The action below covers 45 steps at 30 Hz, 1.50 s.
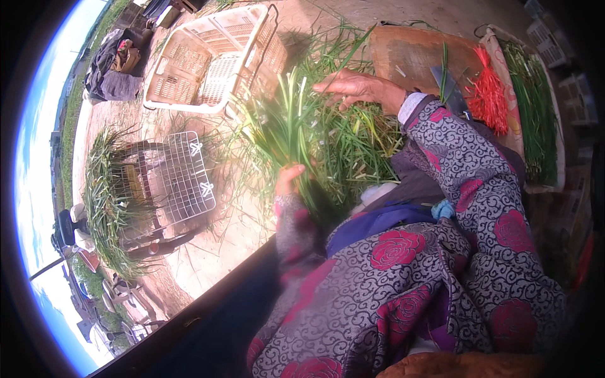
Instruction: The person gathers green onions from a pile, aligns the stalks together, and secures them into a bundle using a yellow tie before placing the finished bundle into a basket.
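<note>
My left hand [290, 179] is closed around a bunch of chives [291, 129], long green leaves with pale stalk ends pointing up and away from me. The leaf ends hang down beside my left sleeve and are partly hidden. Just right of the pale ends, my right hand [359, 88] is held with its fingers stretched out and nothing visible in them. Below and around it spreads a loose heap of chive leaves [362, 145], green with some yellow blades.
A white plastic crate [211, 79] stands at the far left. Nearer are a wire rack [189, 183] and more green leaves [104, 201]. To the right lie a brown board [406, 53], a blade [441, 82], red ties [488, 94] and laid-out chives [529, 107].
</note>
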Tool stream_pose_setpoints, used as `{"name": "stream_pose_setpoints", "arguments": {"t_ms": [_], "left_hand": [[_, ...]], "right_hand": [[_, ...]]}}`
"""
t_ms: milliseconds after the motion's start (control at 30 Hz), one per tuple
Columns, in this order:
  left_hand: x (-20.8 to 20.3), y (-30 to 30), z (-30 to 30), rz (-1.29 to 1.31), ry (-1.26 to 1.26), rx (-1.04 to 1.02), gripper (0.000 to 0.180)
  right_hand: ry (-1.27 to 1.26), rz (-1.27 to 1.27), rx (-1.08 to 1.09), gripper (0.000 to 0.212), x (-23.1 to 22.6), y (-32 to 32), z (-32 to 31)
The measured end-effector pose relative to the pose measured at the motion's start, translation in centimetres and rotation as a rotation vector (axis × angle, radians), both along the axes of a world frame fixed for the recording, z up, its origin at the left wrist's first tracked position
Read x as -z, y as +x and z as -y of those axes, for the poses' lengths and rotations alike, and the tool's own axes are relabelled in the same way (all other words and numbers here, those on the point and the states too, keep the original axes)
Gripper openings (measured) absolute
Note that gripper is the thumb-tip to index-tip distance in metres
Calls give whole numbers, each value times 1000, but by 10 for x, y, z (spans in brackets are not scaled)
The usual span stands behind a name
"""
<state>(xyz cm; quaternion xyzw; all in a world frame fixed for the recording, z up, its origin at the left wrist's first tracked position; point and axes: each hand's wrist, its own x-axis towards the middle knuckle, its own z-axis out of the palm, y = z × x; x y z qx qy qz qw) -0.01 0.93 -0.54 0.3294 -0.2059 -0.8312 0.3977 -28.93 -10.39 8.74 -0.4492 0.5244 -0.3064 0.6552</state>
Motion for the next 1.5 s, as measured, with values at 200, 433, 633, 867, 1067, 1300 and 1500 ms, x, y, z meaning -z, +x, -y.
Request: {"name": "stream_pose_setpoints", "arguments": {"t_ms": [200, 433, 633, 867, 1067, 1300, 1500], "left_hand": [[-11, -24, 4, 32, -47, -11, 50], [1, -13, 2, 16, -7, -133, 49], [-9, -13, 2, -6, -14, -130, 51], [-17, -13, -1, 71, -20, -128, 48], [16, -21, 20, -186, -50, -123, 39], [7, -33, 22, 108, -22, -131, 26], [5, -53, 21, 135, -261, 39, 42]], "right_hand": [[37, 282, -5, 31, 21, 25, -6], [-243, -181, 5, 26, -3, 11, 0], [-458, -575, 680, 36, 18, -93, 60], [-512, -363, 128, 71, -16, -52, 29], [-601, -155, -444, 28, 18, 58, -75], [-152, -197, -385, 56, -13, 5, -41], [117, 248, -56, 126, 9, 7, -39]]}}
